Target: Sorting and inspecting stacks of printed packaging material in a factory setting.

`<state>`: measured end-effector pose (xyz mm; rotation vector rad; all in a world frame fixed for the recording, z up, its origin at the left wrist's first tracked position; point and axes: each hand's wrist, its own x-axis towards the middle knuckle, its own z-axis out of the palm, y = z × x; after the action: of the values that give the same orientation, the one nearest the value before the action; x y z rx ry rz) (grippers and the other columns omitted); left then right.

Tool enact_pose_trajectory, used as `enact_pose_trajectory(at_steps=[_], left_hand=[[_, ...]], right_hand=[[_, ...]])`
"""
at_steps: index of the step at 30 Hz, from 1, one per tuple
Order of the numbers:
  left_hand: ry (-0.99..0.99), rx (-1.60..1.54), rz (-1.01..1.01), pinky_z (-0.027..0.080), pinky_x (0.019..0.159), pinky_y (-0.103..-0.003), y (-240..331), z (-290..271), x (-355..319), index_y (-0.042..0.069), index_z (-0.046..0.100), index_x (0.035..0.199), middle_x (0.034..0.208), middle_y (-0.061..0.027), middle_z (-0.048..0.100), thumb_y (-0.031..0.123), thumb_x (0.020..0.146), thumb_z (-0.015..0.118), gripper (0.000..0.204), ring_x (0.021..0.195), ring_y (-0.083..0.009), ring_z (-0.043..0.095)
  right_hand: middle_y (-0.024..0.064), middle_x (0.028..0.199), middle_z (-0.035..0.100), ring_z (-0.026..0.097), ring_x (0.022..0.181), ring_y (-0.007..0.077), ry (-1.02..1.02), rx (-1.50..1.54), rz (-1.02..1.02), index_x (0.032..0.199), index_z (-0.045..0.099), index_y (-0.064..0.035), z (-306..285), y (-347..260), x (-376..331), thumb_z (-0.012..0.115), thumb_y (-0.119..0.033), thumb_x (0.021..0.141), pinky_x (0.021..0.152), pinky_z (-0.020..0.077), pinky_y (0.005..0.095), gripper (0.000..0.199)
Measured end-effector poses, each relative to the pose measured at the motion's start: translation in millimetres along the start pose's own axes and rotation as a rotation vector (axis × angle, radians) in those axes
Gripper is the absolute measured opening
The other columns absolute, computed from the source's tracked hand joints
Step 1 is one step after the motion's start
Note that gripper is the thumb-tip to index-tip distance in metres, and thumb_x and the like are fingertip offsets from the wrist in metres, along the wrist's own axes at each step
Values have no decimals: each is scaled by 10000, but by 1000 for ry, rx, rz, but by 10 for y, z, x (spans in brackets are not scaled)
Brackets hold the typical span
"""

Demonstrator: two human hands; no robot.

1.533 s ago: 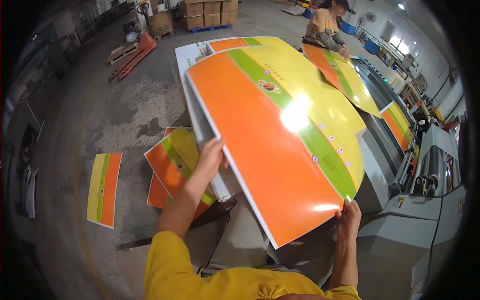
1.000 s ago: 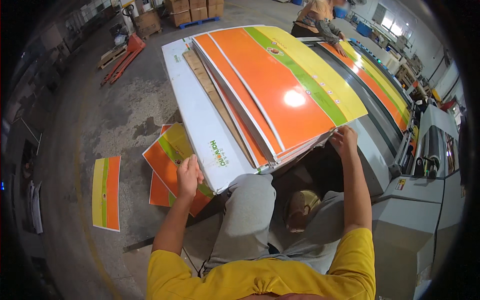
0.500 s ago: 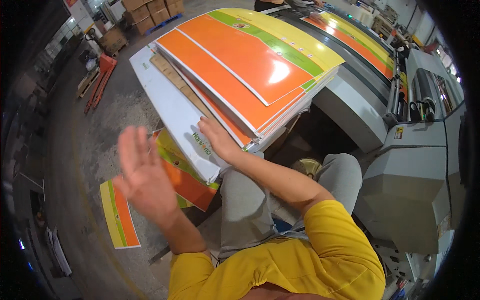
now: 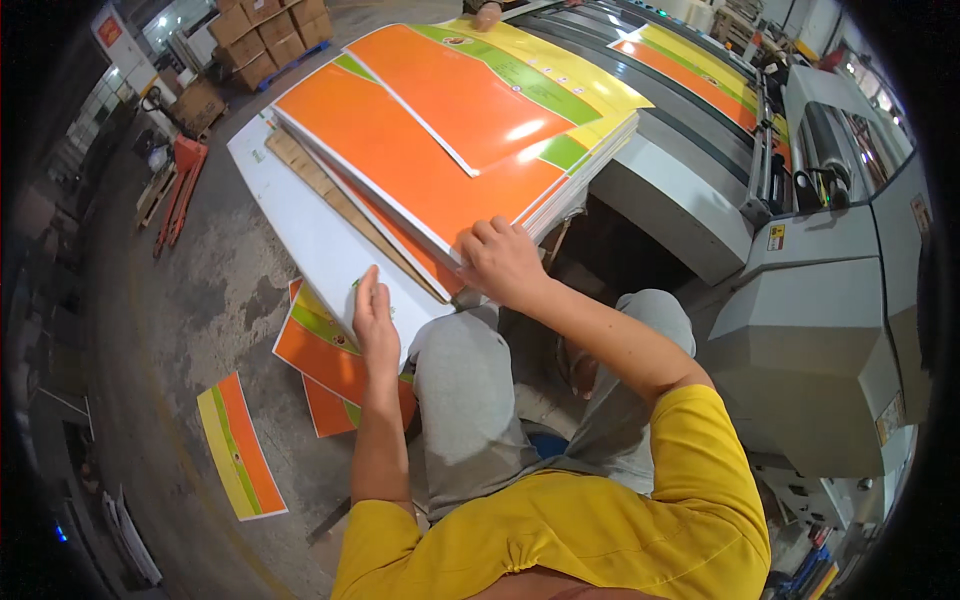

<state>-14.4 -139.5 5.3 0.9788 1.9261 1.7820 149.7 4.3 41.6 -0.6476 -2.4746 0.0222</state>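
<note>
A thick stack of glossy printed sheets (image 4: pixel 390 150) in orange, green and yellow lies before me. Its top sheet (image 4: pixel 460 95) sits askew, farther back than those below. My right hand (image 4: pixel 503 262) is closed with curled fingers on the near corner of the stack; its thumb is hidden. My left hand (image 4: pixel 375 320) rests upright at the edge of the white board (image 4: pixel 310 230) left of the stack, fingers stretched out. Between board and stack runs a brown cardboard strip (image 4: pixel 350 213). Another person's hand (image 4: pixel 488 15) touches the far yellow edge.
A large grey machine (image 4: pixel 800 340) stands at the right, with another printed sheet (image 4: pixel 690 75) on its bed. Loose printed sheets (image 4: pixel 243 445) lie on the floor at left. Farther off are a red pallet jack (image 4: pixel 182 185) and stacked cartons (image 4: pixel 265 40).
My right hand has moved from the white board onto the stack's near corner. My left hand has come down to the board's edge. The top sheet has shifted away from me.
</note>
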Motion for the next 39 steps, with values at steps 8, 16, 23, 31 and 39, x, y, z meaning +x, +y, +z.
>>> enact_pose_trajectory(at_steps=[8, 16, 23, 31, 39], left_hand=[[-122, -232, -177, 474, 863, -315, 234, 442, 2, -43, 563, 1134, 1057, -134, 619, 188, 937, 499, 310, 973, -191, 594], [-246, -490, -360, 540, 675, -301, 376, 799, 239, -52, 542, 1034, 881, -144, 613, 180, 929, 506, 258, 780, -213, 640], [-200, -512, -401, 554, 668, -303, 378, 857, 269, -46, 530, 958, 859, -154, 606, 192, 933, 502, 241, 777, -245, 663], [-217, -539, -395, 549, 626, -288, 262, 821, 279, -44, 556, 966, 827, -118, 612, 157, 931, 507, 210, 680, -187, 625], [-183, -647, -409, 551, 620, -299, 270, 821, 253, 36, 539, 874, 787, -52, 590, 76, 890, 512, 51, 638, -160, 610]], right_hand=[[99, 821, 627, 599, 830, 288, -132, 97, 169, 770, 659, -90, -56, 39, 277, 616, -306, 712, 671, 485, 372, 227], [115, 620, 635, 614, 572, 222, -399, 882, 501, 651, 670, -22, 86, 494, 483, 603, -268, 703, 574, 484, 344, 260], [95, 551, 581, 554, 519, 150, -440, 1113, 620, 598, 634, 3, 232, 518, 499, 598, -169, 691, 523, 455, 287, 199], [175, 603, 587, 611, 593, 302, 20, 581, 382, 662, 610, 24, -232, 243, 525, 617, -178, 735, 552, 465, 375, 215], [101, 698, 523, 573, 608, 289, 112, 236, 5, 684, 532, -43, -326, 142, 345, 645, -107, 710, 531, 459, 392, 132]])
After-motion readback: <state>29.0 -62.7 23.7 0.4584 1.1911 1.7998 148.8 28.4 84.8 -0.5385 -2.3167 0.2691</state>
